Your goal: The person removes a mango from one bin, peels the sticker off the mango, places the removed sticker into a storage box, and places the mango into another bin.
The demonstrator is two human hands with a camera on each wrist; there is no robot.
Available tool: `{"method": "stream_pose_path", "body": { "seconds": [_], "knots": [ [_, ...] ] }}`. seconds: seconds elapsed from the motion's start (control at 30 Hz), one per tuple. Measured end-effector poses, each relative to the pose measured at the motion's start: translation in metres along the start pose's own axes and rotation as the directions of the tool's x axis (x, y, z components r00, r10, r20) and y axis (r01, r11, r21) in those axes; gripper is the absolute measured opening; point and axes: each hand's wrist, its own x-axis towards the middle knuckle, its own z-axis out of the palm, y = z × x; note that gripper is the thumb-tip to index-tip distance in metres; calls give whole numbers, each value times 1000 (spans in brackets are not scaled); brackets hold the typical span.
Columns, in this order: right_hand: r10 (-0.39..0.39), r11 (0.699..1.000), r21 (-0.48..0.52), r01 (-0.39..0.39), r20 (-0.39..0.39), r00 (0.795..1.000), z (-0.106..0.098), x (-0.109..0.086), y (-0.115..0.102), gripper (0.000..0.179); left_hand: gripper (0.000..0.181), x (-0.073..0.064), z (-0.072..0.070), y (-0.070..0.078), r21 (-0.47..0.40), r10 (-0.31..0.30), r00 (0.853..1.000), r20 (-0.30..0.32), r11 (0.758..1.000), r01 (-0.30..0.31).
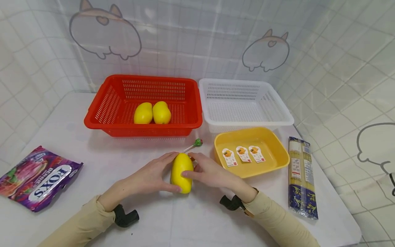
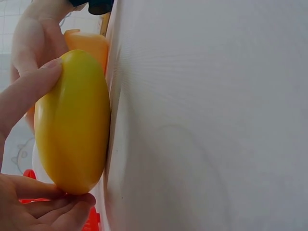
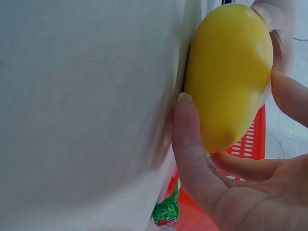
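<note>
A yellow mango (image 1: pixel 181 175) lies on the white table, held between both hands. My left hand (image 1: pixel 148 176) grips it end to end, thumb at the near end and fingers at the far end; the left wrist view shows this span around the mango (image 2: pixel 74 130). From the other side, my right hand (image 1: pixel 213 171) holds it with the thumb on its upper surface. In the right wrist view, fingers touch the side and the far end of the mango (image 3: pixel 231 77). Just beyond the hands lies a lollipop (image 1: pixel 198 142) with a green wrapper.
Behind stands a red basket (image 1: pixel 142 132) with two mangoes (image 1: pixel 162 113) inside, beside a white basket (image 1: pixel 250 124). A yellow tray (image 1: pixel 271 156) at right carries three small fruit-picture labels (image 1: pixel 229 157). Flat packs of noodles (image 1: pixel 301 178) lie far right, a purple FOX'S bag (image 1: pixel 37 181) far left.
</note>
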Motion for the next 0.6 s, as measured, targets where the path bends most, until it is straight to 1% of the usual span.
{"method": "stream_pose_path", "body": {
  "seconds": [0.2,0.43,0.6],
  "knots": [
    [6,1000,-5,-6,8,1000,1,2,0,62,112,1,0,0,-2,-2,1000,2,1000,2],
    [14,1000,-27,-14,6,1000,1,2,-1,65,112,0,0,0,-4,0,1000,-4,1000,0],
    [6,999,-36,-5,8,1000,3,2,-1,67,112,0,0,0,-6,-3,1000,0,1000,3]
  ]
}}
